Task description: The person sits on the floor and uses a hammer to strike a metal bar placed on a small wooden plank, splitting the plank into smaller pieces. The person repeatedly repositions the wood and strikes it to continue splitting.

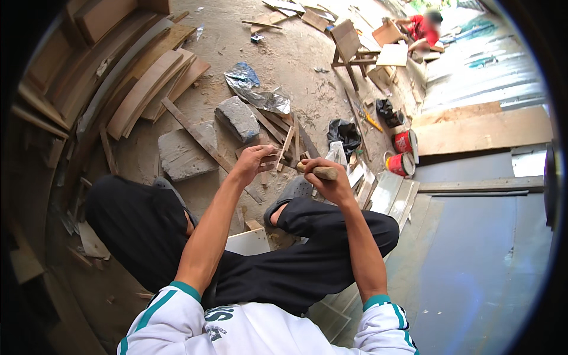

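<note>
I see my left hand point(251, 161) raised in front of my knees, its grip pinched on a small wood piece point(269, 161) held out to the right. My right hand point(322, 177) sits just beside it, fist clenched around a wooden handle point(319, 172) that lies roughly level, its rounded end pointing right. The tool's working end points toward the wood piece; I think it touches it, but that spot is too small to be sure. Both hands hover above the ground, over a scatter of short slats point(287, 142).

Beyond them lie two flat grey stones point(236, 116), a crumpled foil sheet point(260, 94) and a black bag point(345, 133). Two red tins point(402, 155) stand to the right, near a grey board point(473, 236). Planks point(148, 83) are stacked at upper left. Far off, another person in a red shirt point(421, 28) crouches by a wooden stool point(350, 50).
</note>
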The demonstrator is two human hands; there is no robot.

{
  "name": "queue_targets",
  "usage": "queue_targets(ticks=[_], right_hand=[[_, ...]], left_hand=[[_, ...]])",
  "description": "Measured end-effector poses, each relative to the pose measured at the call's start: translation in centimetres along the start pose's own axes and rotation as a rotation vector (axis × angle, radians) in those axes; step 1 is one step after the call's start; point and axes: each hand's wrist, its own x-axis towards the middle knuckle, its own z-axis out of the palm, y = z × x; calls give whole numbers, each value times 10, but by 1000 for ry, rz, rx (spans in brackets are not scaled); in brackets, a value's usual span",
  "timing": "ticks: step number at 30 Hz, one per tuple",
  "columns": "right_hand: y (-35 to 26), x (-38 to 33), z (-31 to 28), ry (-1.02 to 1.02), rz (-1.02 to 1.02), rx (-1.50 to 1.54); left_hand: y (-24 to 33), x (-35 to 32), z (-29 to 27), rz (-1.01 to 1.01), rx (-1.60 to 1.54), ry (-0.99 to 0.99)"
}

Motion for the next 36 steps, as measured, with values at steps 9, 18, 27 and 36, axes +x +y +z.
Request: queue_targets(ticks=[9,18,27,36], right_hand=[[28,7,-18,89,178,-112],[32,17,-20,167,231,-254],[15,21,-8,59,188,-181],[16,24,31,-25,251,-272]], left_hand=[[-74,97,-15,-240,155,427],[-41,238,55,-16,448,284],[-115,95,-54,169,1194,1272],[-126,63,-140,-109,706,1297]])
